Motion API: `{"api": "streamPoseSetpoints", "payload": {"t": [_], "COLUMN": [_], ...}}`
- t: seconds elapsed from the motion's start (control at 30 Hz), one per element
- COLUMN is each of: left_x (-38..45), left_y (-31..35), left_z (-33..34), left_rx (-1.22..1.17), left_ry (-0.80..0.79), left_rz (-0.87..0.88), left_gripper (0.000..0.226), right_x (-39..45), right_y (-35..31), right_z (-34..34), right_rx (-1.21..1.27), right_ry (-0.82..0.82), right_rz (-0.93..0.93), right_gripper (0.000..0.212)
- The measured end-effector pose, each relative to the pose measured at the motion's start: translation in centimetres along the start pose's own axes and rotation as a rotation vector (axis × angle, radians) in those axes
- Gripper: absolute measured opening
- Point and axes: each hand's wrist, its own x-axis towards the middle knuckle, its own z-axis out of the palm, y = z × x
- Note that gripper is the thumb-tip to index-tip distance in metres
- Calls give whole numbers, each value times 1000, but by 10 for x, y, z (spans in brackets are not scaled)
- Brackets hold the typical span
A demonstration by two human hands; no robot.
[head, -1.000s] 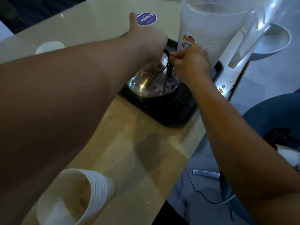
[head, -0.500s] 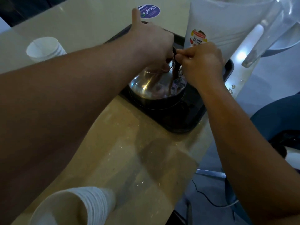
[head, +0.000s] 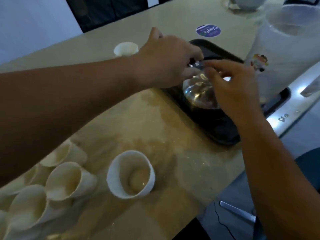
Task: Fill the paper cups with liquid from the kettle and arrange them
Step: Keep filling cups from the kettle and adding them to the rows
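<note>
A shiny steel kettle (head: 197,94) stands on a black tray (head: 223,134) at the right of the beige table. My left hand (head: 166,63) reaches over its top, fingers curled on the metal lid part. My right hand (head: 232,87) hovers over the kettle's right side with fingers spread and loosely bent; the blur hides any contact. A white paper cup (head: 130,174) holding pale brown liquid stands alone near me. Several more filled paper cups (head: 69,179) cluster at the lower left, partly under my left forearm. A lone cup (head: 126,49) stands far back.
A tall white plastic jug (head: 284,54) stands on the tray's right end. A purple round sticker (head: 207,30) lies on the table behind the tray. Splashes wet the table (head: 155,129) between cups and tray. The table's edge runs diagonally at the right, above the floor.
The view has tipped down, bringing the filled cups into sight. My right hand has loosened from its pinch at the kettle's handle; my left hand stays on the kettle's top.
</note>
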Motion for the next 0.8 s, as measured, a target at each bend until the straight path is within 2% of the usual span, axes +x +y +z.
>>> {"api": "streamPoseSetpoints", "payload": {"t": [0.1, 0.17, 0.37, 0.5, 0.63, 0.8], "left_x": [-58, -103, -192, -233, -262, -285], "left_y": [-23, -32, -32, -15, 13, 52], "left_z": [-22, -31, -53, -47, -6, 53], "left_rx": [-164, -205, -436, -619, -873, -1042], "left_ry": [40, 72, 202, 353, 409, 173], "left_rz": [-166, -271, -509, -583, -626, -593], "left_gripper": [31, 28, 22, 24, 60, 113], "right_x": [-33, -54, -72, -71, -71, -74], "right_y": [-35, -52, -67, -69, -66, -71], "right_z": [11, 23, 27, 27, 21, 21], "right_rx": [61, 104, 274, 263, 217, 127], "right_ry": [-401, -611, -851, -1042, -1166, -1185], "right_rz": [-84, -133, -285, -329, -288, -287], "right_gripper": [17, 16, 25, 39, 41, 27]}}
